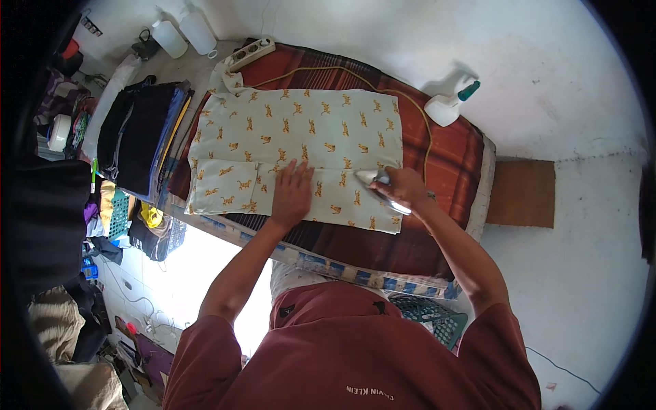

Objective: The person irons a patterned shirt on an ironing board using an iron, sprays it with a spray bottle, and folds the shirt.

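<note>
A pale green cloth garment (pixel 287 138) printed with small orange tigers lies folded on a red and dark striped cover (pixel 451 164). My left hand (pixel 293 192) rests flat on the garment's near half, fingers slightly apart, holding nothing. At the cloth's right part, my right hand (pixel 405 188) grips the handle of a clothes iron (pixel 371 179). The iron's tip points left, along a fold; its soleplate is mostly hidden. A yellow-brown cord (pixel 428 133) runs behind the cloth from near a power strip (pixel 251 54) towards my right hand.
A white spray bottle (pixel 443 110) with a green head stands at the back right. Left of the garment lies a stack of folded dark clothes (pixel 146 136). Two plastic bottles (pixel 169 40) stand at the back left. A green plastic basket (pixel 441 320) sits below the table's near edge.
</note>
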`<action>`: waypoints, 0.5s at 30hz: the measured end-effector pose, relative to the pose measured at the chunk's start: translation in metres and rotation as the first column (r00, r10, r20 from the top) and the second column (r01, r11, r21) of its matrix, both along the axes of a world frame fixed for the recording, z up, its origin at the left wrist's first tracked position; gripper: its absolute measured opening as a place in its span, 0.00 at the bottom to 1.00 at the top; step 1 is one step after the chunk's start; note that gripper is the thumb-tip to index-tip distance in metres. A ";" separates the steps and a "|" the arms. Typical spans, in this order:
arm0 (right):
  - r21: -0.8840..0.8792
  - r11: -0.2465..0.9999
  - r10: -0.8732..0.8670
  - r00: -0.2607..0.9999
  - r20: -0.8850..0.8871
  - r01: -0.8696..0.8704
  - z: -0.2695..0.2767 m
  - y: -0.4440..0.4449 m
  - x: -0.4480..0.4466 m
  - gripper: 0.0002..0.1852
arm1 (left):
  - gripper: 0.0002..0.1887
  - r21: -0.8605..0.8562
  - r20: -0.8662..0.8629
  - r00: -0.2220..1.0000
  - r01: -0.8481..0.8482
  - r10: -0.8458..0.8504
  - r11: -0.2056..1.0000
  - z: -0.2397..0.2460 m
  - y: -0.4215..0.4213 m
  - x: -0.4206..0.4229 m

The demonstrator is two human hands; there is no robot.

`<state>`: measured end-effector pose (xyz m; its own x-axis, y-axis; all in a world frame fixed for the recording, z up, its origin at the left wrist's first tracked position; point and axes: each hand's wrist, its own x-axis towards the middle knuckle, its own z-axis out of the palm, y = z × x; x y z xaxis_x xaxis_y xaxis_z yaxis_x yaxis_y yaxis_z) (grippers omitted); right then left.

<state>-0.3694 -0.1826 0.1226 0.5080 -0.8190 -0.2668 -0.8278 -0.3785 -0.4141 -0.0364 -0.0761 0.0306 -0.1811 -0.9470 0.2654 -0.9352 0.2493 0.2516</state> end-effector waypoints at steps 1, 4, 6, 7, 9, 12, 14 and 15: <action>0.017 0.996 0.088 0.994 -0.066 -0.087 0.004 0.006 0.008 0.31 | 0.29 0.053 0.004 1.000 0.024 -0.024 0.998 0.001 0.009 -0.006; 0.036 0.949 0.316 0.936 -0.152 -0.315 0.001 0.047 0.028 0.31 | 0.37 0.144 0.061 0.996 0.050 -0.060 0.988 0.000 0.015 -0.004; -0.023 0.944 0.325 0.940 -0.104 -0.328 -0.005 0.073 0.018 0.31 | 0.40 0.159 0.101 0.993 0.050 -0.067 0.986 -0.004 0.018 -0.002; -0.063 0.940 0.330 0.940 -0.086 -0.336 -0.005 0.081 0.011 0.31 | 0.40 0.149 0.114 0.991 0.047 -0.064 0.988 -0.004 0.018 -0.002; -0.085 0.960 0.263 0.962 -0.071 -0.268 -0.004 0.092 -0.008 0.32 | 0.40 0.140 0.130 0.990 0.042 -0.061 0.989 -0.005 0.018 -0.003; -0.130 0.990 0.059 0.998 -0.007 -0.060 -0.009 0.098 -0.052 0.32 | 0.41 0.146 0.115 0.991 0.050 -0.067 0.988 -0.006 0.016 -0.004; -0.147 0.978 -0.141 0.989 0.037 0.145 -0.009 0.097 -0.081 0.33 | 0.42 0.160 0.096 0.993 0.054 -0.071 0.986 -0.003 0.016 -0.003; -0.129 0.962 -0.240 0.970 0.028 0.242 -0.005 0.092 -0.092 0.34 | 0.41 0.176 0.058 0.996 0.049 -0.060 0.983 -0.002 0.017 0.003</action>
<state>-0.4614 -0.0910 0.1175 0.2936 -0.9450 -0.1445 -0.8964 -0.2196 -0.3850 -0.0339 -0.0587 0.0290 -0.2450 -0.9659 0.0836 -0.9367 0.2581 0.2365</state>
